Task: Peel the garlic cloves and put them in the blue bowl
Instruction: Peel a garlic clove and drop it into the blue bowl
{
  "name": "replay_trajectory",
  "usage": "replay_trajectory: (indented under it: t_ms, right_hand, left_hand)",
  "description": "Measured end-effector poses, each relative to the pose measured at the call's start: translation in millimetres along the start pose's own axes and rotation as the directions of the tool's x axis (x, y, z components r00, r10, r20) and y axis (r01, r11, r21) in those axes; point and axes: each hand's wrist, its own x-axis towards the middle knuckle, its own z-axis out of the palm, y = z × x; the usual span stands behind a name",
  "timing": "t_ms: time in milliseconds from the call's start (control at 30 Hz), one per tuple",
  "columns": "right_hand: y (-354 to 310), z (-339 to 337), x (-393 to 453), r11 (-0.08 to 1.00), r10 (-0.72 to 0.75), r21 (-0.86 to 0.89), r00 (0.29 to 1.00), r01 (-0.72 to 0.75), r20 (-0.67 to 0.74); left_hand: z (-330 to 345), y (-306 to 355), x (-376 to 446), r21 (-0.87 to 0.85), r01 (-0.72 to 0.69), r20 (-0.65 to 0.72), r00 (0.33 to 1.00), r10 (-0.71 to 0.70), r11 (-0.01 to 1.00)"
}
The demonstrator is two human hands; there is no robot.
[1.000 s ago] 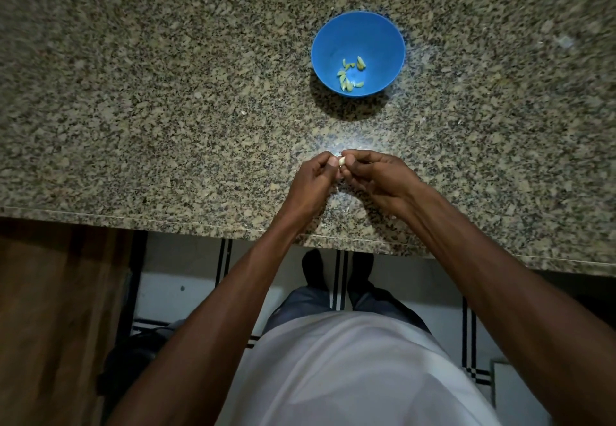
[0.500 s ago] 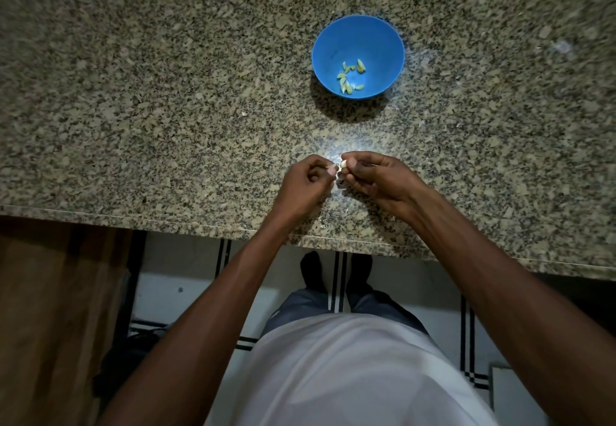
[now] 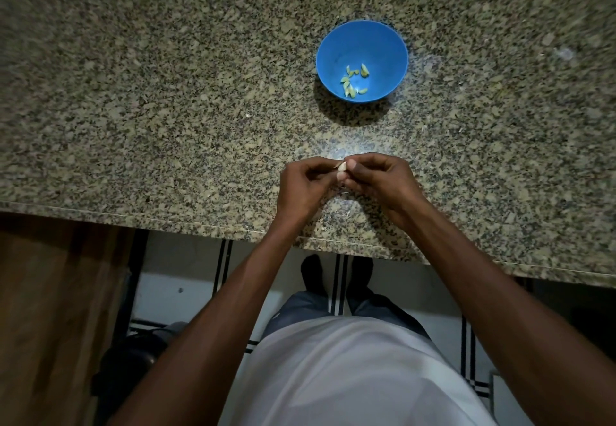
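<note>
A blue bowl stands on the speckled granite counter, with several peeled yellowish garlic cloves lying in its bottom. Nearer the counter's front edge, my left hand and my right hand meet fingertip to fingertip. Between them they pinch a small pale garlic clove, most of it hidden by the fingers. Both hands hover just above the counter, well below the bowl in the frame.
A few thin skin scraps lie on the counter under my hands. A tiny pale fleck lies to the left of the bowl. The counter's front edge runs below my wrists; a wooden cabinet stands at lower left.
My hands stay together on the clove; the fingers have shifted slightly around it. The bowl and its cloves have not moved.
</note>
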Motion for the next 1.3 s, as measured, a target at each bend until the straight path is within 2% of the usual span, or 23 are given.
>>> replay_trajectory:
  t_ms: [200,400,533,633,933,1300]
  right_hand:
    - [-0.5,-5.6,0.4,0.987,-0.092,-0.124,0.992,0.103,0.092]
    - [-1.2,-3.2,-0.2,0.952,-0.182,-0.237,0.980,0.195,0.073]
    - [1.1,-2.9,-0.6,0.954,-0.183,-0.230,0.981,0.191,0.059]
    - [1.9,-1.8,-1.7,0.961,-0.172,-0.210,0.984,0.179,0.051]
    - [-1.8,-0.1,1.4,0.966,-0.146,-0.205,0.988,0.155,0.058]
    - [0.8,-0.9,2.6,0.980,-0.137,-0.130,0.982,0.153,0.127]
  left_hand:
    - [-0.8,1.1,0.1,-0.020,0.019,-0.034,0.999,-0.019,1.000]
    - [0.5,2.2,-0.7,0.025,-0.018,-0.028,0.999,0.019,1.000]
    - [0.1,1.3,0.0,0.062,-0.035,-0.035,0.999,0.038,0.997]
    - [-1.4,0.8,0.8,0.030,-0.042,-0.059,0.997,0.044,0.999]
    - [-5.1,3.4,4.0,0.098,-0.076,0.018,0.997,0.075,0.992]
    - [-1.4,-0.1,0.6,-0.004,0.000,0.023,1.000,0.000,1.000]
